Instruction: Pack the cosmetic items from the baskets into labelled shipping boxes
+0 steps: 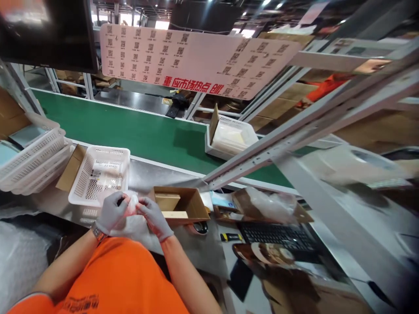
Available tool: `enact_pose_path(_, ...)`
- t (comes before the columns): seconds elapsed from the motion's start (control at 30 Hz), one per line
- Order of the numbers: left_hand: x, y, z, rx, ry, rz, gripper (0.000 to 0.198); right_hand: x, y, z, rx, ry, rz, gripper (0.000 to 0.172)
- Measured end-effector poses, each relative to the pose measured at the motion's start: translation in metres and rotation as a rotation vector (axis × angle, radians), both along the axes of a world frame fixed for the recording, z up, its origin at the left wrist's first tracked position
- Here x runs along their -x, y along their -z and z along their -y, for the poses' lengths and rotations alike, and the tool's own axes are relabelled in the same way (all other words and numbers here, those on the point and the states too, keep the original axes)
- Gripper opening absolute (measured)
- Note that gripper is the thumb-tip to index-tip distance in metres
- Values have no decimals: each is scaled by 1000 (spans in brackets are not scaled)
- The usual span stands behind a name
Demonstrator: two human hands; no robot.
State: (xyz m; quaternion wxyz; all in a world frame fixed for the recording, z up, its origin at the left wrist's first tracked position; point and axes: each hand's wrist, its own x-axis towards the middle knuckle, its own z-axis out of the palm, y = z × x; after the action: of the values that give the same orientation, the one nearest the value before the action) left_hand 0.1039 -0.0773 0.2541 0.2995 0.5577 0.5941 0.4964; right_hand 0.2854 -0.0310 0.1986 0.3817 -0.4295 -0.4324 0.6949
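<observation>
Both my hands wear grey gloves and meet in front of my body. My left hand [112,212] is closed, its fingertips pinching one side of a crumpled, see-through plastic wrap [132,205] with a pinkish tint. On the other side, my right hand [155,216] pinches the same wrap between thumb and fingers. What the wrap encloses, if anything, I cannot make out. Just beyond my left hand is a white perforated basket [76,192] with a labelled, clear-wrapped item [106,170] in it. An open cardboard box [193,205] holding smaller boxes [166,201] stands right of my right hand.
A green conveyor belt [147,134] runs behind the metal bench, carrying another white basket [229,135]. Stacked white baskets [36,161] stand at the left. On the right are a keyboard [278,235], a yellow-black screwdriver [231,237] and a slanting metal post [262,150].
</observation>
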Motion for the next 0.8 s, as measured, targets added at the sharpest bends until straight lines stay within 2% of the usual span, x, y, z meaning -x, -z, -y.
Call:
enact_pose_path(0.07, 0, -2, -1, 10, -5, 22, 31, -1, 0, 2, 81, -32, -71, 58)
enact_pose_path(0.2, -6, -6, 1, 23, 14, 27, 32, 5, 7, 9, 224, -205, -232, 58)
enact_pose_path(0.3, -9, -9, 2, 22, 2, 27, 33, 11, 14, 14, 240, -111, -285, 58)
enact_pose_path(0.43, -6, -12, -2, 10, -15, 25, 34, 2, 8, 17, 83, 4, -110, 49)
enact_pose_path(0.6, -9, -10, -7, -2, -93, 13, 33, -34, -22, 3, -298, 140, 329, 27)
enact_pose_path(0.67, -17, -9, -9, 1, -72, 13, 33, -50, -33, -7, -413, 131, 472, 21)
enact_pose_path(0.8, -45, -16, -22, -18, -10, 77, 32, -82, -57, -23, -387, 130, 460, 21)
